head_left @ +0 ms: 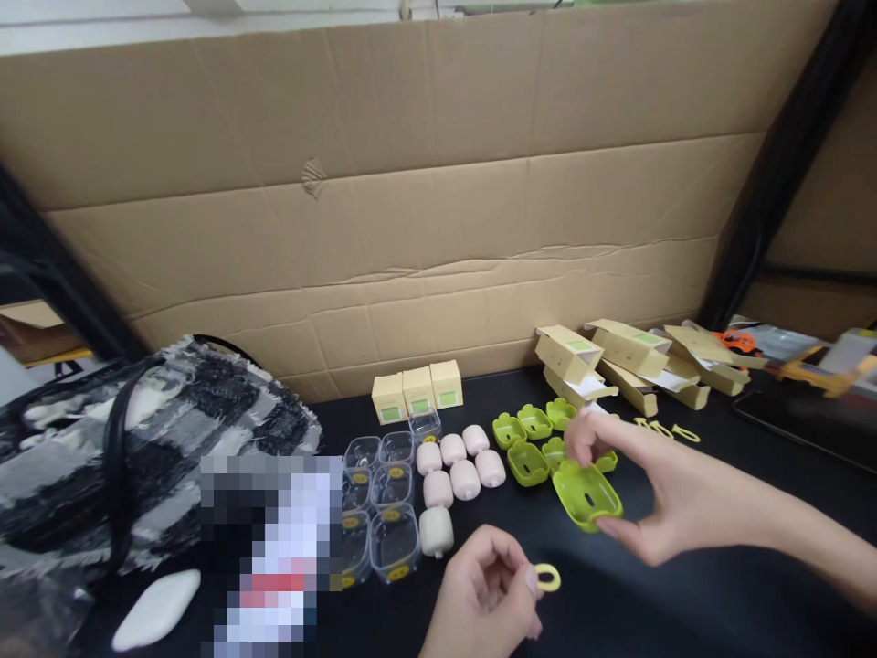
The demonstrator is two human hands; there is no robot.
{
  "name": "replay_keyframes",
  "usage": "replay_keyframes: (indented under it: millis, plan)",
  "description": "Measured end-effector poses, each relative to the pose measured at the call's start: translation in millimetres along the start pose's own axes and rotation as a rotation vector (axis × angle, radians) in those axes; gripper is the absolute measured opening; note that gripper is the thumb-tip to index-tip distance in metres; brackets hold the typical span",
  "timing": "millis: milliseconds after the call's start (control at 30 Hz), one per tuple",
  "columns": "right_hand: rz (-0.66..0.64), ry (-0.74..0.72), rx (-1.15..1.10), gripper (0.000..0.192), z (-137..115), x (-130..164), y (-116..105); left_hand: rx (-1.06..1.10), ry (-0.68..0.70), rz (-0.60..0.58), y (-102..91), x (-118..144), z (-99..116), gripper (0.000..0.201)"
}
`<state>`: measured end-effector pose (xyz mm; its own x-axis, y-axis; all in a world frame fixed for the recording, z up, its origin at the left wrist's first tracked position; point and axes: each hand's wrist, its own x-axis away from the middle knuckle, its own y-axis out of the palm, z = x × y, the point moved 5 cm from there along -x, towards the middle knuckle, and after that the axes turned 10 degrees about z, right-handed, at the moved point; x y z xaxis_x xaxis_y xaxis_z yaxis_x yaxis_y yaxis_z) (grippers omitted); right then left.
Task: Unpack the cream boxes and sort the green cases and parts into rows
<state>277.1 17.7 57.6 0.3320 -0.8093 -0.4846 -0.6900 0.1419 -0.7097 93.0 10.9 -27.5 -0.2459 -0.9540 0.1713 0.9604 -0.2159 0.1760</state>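
A person's right hand (pixel 658 498) pinches a green plastic case half (pixel 587 494) between thumb and fingers, holding it just above the black tabletop (pixel 671 603). The left hand (pixel 490 594), fingers curled closed, grips a small yellow ring (pixel 547 577) at its fingertips, just below and left of the held green case half. Behind that case half lies a cluster of matching green case halves (pixel 533 439). To their left sit pale pink cases (pixel 456 466), then clear plastic cases (pixel 384 512) with yellow stickers. Three small closed cartons (pixel 417 393) stand behind the clear cases, and opened cartons (pixel 620 361) lie heaped to the right of the green cluster, against a cardboard sheet (pixel 411 183). A black-and-white bag (pixel 137 439) rests at far left.
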Motion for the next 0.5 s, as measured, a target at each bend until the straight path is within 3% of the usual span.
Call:
replay_keyframes:
  millis: [133,300,400,500]
  plan:
    - [-0.236,-0.027,-0.010,0.026,6,12,18,-0.153,-0.017,-0.088,4.3,4,0,0.029]
    - [-0.198,-0.081,0.180,0.006,10,14,29,-0.191,-0.023,-0.095,4.7,4,3,0.030]
    - [-0.133,-0.122,0.219,0.016,5,15,24,-0.134,-0.042,-0.077,3.8,3,3,0.043]
    - [-0.075,-0.170,0.087,0.031,-14,20,22,-0.059,-0.048,-0.061,1.8,0,0,0.054]
